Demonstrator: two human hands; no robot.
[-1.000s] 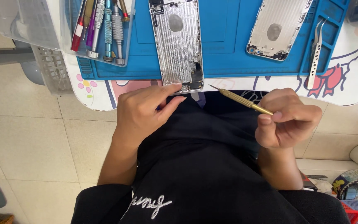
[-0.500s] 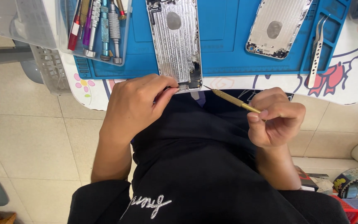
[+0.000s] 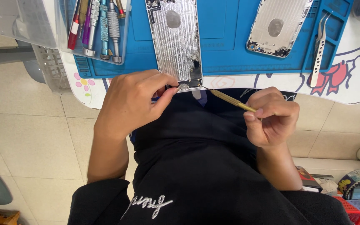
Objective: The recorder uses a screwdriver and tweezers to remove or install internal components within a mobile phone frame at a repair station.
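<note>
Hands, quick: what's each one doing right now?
Left hand: closed, fingers pinching the bottom edge of the phone housing.
Right hand: closed around a brass-coloured tool, tip at the housing's lower corner.

Bare metal and matt rubber under your hands

Your phone housing [image 3: 176, 41] shows ribbed, silvery bare metal; at 3 o'clock from it a second housing [image 3: 278, 25] looks brushed and smoother. The blue mat [image 3: 226, 46] seems matt rubber, your brass-coloured tool [image 3: 232, 101] dull metal, the tweezers [image 3: 318, 46] shiny steel.
</note>
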